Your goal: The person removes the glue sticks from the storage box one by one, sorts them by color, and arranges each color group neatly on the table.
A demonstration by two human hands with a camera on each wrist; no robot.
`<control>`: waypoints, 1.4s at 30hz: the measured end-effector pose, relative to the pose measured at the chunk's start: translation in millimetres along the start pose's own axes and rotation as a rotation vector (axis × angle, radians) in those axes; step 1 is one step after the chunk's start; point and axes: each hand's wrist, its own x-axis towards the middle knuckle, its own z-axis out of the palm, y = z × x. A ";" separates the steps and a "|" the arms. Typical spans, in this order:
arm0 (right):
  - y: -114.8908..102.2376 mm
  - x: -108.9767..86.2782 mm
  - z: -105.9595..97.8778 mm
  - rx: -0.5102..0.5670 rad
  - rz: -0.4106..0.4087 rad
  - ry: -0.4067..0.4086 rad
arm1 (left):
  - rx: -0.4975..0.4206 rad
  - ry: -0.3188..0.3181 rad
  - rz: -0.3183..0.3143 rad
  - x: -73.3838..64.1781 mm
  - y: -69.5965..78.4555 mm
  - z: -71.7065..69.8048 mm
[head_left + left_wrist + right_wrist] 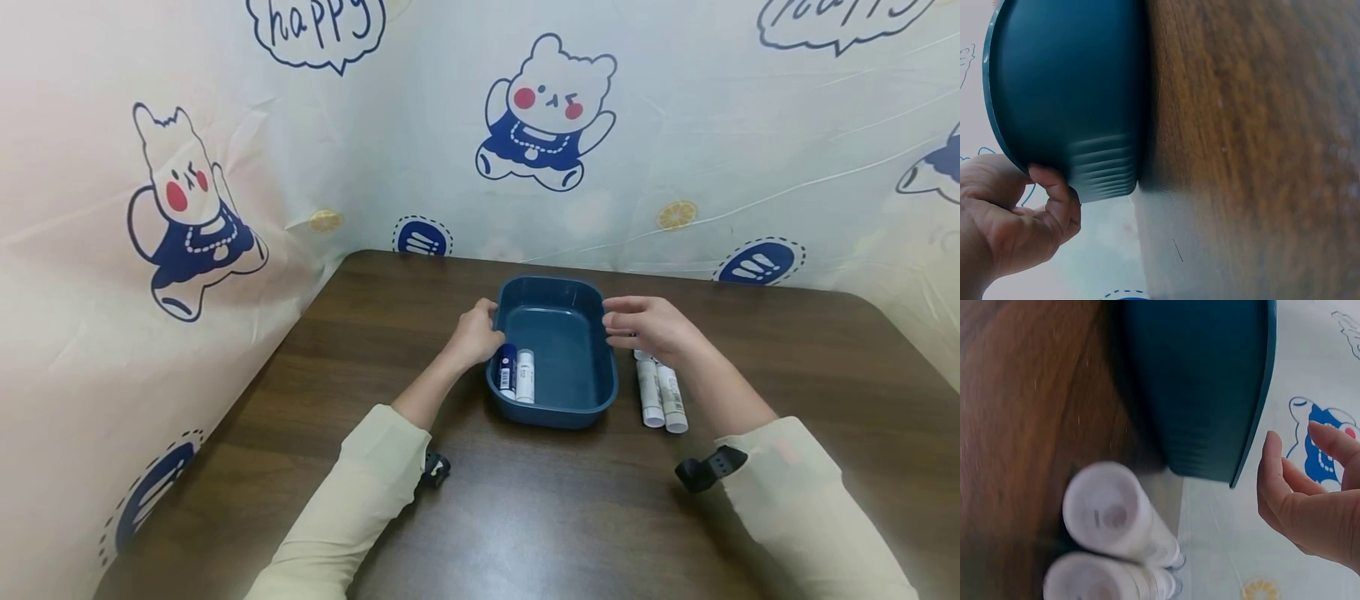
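A dark blue plastic bin (573,354) stands on the table between the two hands. My left hand (476,333) grips its left rim, thumb over the edge and fingers bent against the outer wall (1072,75). Beside the right rim is my right hand (1310,497), its fingers loosely bent and a gap between them and the bin in the right wrist view. Inside the bin's near left corner lie a dark blue tube (507,368) and a white tube (525,377), side by side. Two white tubes (649,392) (1110,509) lie under the right wrist, right of the bin.
The brown wooden table (517,500) runs back to a printed curtain (435,125) with cartoon animals, which also hangs along the left side. Black bands (708,468) sit at the wrists, by the pale sleeves.
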 end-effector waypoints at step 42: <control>15.3 20.7 84.8 -0.051 0.120 -0.212 | -0.004 -0.010 0.001 -0.6 -0.6 -1.0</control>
